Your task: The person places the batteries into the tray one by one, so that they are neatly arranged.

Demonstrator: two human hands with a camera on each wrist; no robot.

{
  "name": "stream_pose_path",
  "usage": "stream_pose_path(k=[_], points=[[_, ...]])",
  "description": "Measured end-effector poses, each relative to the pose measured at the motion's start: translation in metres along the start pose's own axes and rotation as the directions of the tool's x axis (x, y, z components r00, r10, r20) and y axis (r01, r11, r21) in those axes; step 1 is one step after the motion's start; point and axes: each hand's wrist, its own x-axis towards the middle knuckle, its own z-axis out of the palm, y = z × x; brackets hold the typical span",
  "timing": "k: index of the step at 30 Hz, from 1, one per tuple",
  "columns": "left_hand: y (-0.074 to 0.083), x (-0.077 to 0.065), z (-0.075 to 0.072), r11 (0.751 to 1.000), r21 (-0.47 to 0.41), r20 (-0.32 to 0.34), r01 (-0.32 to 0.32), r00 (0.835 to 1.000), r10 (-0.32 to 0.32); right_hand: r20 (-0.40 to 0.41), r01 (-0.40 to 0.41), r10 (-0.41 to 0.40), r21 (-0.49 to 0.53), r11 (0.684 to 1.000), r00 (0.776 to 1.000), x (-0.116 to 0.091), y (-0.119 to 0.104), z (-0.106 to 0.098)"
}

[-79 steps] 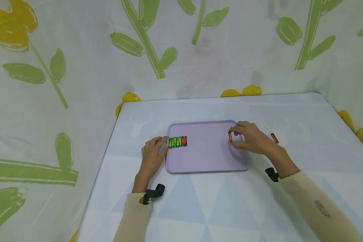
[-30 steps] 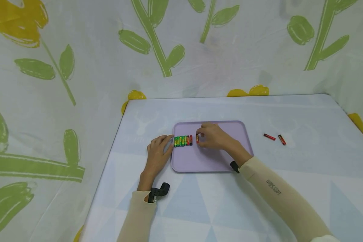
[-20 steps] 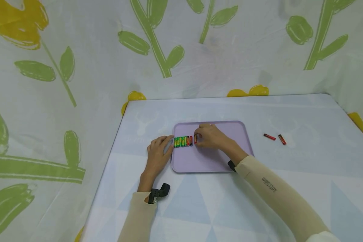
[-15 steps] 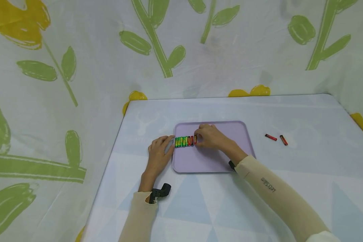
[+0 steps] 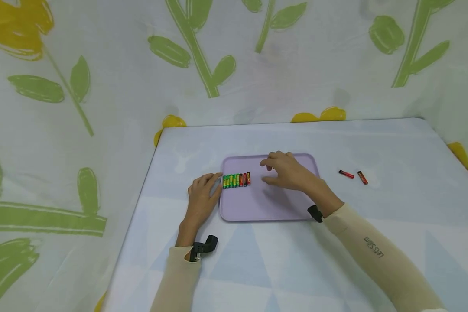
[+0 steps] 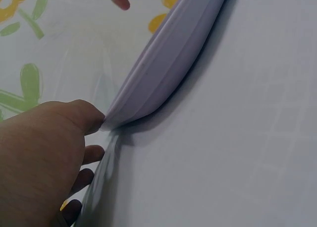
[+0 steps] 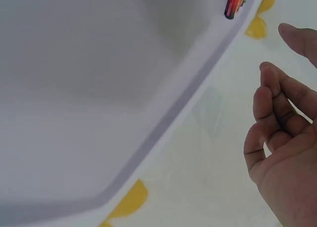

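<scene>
A lilac tray lies on the table. Inside its left end stands a side-by-side row of several small batteries, green ones at the left and red-and-black ones at the right. My left hand rests at the tray's left edge beside the row; in the left wrist view its thumb touches the tray rim. Over the middle of the tray hovers my right hand, thumb and fingers apart, holding nothing. The row's red end battery shows at the top of the right wrist view.
Two loose red-and-black batteries, one lying crosswise and one slanted, are on the table right of the tray. A flower-patterned cloth wall stands behind and to the left. Black cameras sit on both wrists.
My right hand carried a red-and-black battery leftward, set it at the row's right end, let go and drew back to the right. The left hand stays at the tray's edge.
</scene>
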Motion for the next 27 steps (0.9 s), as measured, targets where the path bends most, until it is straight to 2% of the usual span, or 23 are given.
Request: stream_pose_path(k=[9, 15, 21, 27], points=[[-0.006, -0.001, -0.005, 1.000, 0.012, 0.007, 0.004, 1.000, -0.004, -0.076, -0.059, 0.053, -0.079, 0.995, 0.996, -0.042, 0.030, -0.017], [-0.003, -0.002, -0.010, 0.999, -0.027, 0.014, 0.017, 1.000, -0.017, -0.137, -0.087, 0.072, -0.105, 0.991, 0.988, -0.073, 0.058, -0.028], [-0.007, -0.001, -0.008, 1.000, -0.014, 0.022, 0.010, 1.000, -0.010, -0.140, -0.141, 0.121, -0.140, 0.980, 0.983, -0.104, 0.094, -0.033], [-0.012, 0.000, -0.009, 1.000, -0.007, 0.012, 0.000, 1.000, 0.000, -0.131, -0.180, 0.159, -0.167, 0.969, 0.979, -0.126, 0.125, -0.039]])
